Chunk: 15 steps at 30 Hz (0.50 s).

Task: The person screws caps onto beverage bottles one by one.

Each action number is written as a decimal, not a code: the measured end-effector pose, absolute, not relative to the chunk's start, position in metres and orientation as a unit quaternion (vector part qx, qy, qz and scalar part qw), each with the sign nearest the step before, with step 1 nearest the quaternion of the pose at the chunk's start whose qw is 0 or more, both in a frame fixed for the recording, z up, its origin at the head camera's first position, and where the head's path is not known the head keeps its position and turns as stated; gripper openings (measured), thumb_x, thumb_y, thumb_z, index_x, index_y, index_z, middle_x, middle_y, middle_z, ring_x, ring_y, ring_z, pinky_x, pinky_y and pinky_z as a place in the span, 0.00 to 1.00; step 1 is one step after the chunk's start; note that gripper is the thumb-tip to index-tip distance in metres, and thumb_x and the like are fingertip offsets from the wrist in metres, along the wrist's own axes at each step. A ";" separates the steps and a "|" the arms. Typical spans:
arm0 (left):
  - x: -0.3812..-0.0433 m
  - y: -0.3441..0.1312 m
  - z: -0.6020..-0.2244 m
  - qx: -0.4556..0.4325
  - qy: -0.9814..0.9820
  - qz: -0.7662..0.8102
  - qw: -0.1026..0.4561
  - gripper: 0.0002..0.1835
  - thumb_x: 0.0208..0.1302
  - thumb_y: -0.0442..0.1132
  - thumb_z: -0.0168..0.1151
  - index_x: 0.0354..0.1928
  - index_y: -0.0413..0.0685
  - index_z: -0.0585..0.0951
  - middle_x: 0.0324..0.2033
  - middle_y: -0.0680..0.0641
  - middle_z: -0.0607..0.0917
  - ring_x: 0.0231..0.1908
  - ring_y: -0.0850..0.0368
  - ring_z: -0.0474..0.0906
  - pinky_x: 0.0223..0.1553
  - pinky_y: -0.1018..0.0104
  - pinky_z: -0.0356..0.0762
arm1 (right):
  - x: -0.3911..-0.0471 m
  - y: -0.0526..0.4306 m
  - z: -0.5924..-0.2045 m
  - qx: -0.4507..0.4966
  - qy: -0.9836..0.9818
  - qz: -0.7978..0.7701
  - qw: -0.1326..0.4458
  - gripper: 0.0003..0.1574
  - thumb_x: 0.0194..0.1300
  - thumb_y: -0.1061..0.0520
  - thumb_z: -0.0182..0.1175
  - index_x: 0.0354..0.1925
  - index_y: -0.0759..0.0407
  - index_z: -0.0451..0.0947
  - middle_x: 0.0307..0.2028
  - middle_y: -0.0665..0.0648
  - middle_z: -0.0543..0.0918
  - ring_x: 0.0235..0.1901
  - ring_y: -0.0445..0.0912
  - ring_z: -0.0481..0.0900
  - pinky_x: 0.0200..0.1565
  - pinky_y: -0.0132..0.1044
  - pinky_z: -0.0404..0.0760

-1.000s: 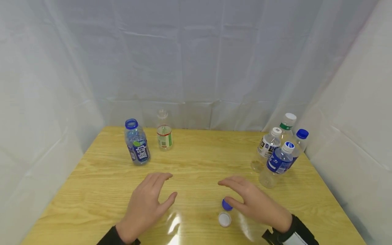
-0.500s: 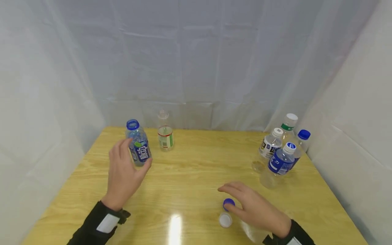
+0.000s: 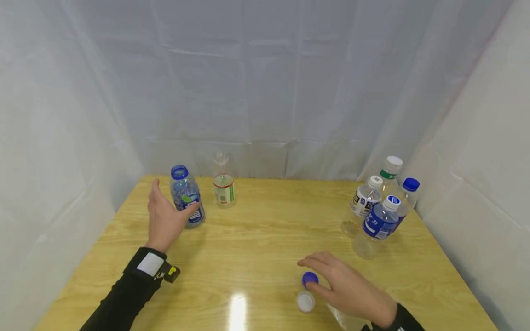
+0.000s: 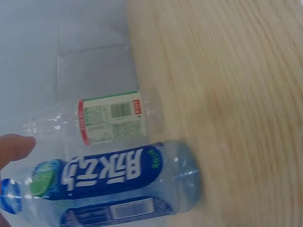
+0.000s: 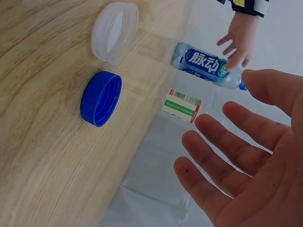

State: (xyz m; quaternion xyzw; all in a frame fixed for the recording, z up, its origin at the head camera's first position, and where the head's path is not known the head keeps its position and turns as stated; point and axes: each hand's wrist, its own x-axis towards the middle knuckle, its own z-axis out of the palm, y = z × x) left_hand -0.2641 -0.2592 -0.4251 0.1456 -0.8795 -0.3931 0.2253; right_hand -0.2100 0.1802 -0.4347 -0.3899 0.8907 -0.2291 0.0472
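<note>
A blue-tinted plastic bottle [image 3: 191,195] with an uncapped blue neck stands at the left of the table. My left hand [image 3: 164,220] is spread right beside it, the thumb overlapping its label in the head view. In the left wrist view the bottle's blue label [image 4: 111,172] faces the camera, a thumb tip [image 4: 16,145] near its neck. My right hand [image 3: 345,287] hovers, fingers relaxed and holding nothing, over a blue cap [image 3: 309,278] and a white cap [image 3: 306,302]. Both caps lie with their hollow side up, seen closely in the right wrist view.
A clear uncapped bottle [image 3: 224,188] with a green and white label stands behind, right of the blue-tinted one. Several capped bottles cluster at the right, a blue-labelled bottle [image 3: 378,223] in front. White sheeting [image 3: 265,92] encloses the wooden table [image 3: 256,239] at the back and sides.
My left hand has moved from the table's middle leftward and forward to the blue-tinted bottle, its fingers now at the bottle's left side. My right hand has barely moved.
</note>
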 end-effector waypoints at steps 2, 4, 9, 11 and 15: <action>-0.268 -0.261 -0.430 0.156 -0.877 -0.403 0.208 0.67 0.58 0.54 0.75 0.81 0.54 0.31 0.78 0.32 0.47 0.75 0.30 0.49 0.71 0.30 0.55 | -0.209 0.181 -0.435 -0.387 0.892 -0.229 0.055 0.26 0.74 0.48 0.60 0.67 0.46 0.74 0.62 0.48 0.77 0.62 0.45 0.76 0.60 0.47 0.81; -0.271 -0.263 -0.434 0.163 -0.876 -0.411 0.195 0.68 0.57 0.54 0.75 0.80 0.56 0.29 0.77 0.30 0.51 0.74 0.29 0.53 0.69 0.31 0.58 | -0.209 0.182 -0.436 -0.385 0.892 -0.229 0.061 0.25 0.74 0.48 0.60 0.67 0.46 0.75 0.63 0.48 0.77 0.62 0.45 0.76 0.60 0.48 0.81; -0.276 -0.266 -0.440 0.172 -0.875 -0.424 0.156 0.70 0.57 0.56 0.74 0.79 0.61 0.25 0.73 0.27 0.61 0.67 0.27 0.66 0.64 0.31 0.67 | -0.210 0.183 -0.436 -0.384 0.892 -0.230 0.067 0.25 0.74 0.49 0.61 0.66 0.47 0.75 0.63 0.48 0.77 0.62 0.45 0.76 0.60 0.48 0.80; -0.278 -0.267 -0.442 0.172 -0.877 -0.426 0.141 0.69 0.58 0.57 0.74 0.79 0.60 0.25 0.72 0.27 0.63 0.66 0.27 0.67 0.64 0.31 0.67 | -0.210 0.183 -0.436 -0.383 0.892 -0.229 0.069 0.25 0.73 0.50 0.61 0.66 0.47 0.75 0.62 0.48 0.77 0.62 0.45 0.76 0.60 0.48 0.81; -0.282 -0.268 -0.446 0.170 -0.884 -0.417 0.123 0.65 0.60 0.56 0.72 0.80 0.52 0.30 0.71 0.26 0.64 0.68 0.27 0.66 0.65 0.31 0.66 | -0.210 0.184 -0.437 -0.383 0.893 -0.224 0.070 0.25 0.73 0.50 0.61 0.66 0.48 0.76 0.61 0.47 0.78 0.61 0.44 0.76 0.60 0.47 0.81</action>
